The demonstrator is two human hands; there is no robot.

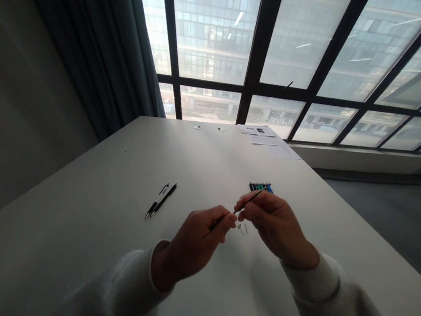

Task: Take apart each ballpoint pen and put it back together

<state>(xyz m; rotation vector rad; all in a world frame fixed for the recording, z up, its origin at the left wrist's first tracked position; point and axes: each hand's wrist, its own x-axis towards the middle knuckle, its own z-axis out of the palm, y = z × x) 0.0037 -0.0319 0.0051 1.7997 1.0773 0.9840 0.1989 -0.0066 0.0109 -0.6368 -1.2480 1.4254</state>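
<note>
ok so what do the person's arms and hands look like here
Both arms wear long, light grey sleeves, loose and softly creased, ending in cuffs at the wrists. The left hand and right hand are bare, with no gloves. No marking shows on the sleeves.

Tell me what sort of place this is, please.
Probably an office or meeting room: there are a large white table, pens and printed sheets on it, and tall windows facing another building.
</note>
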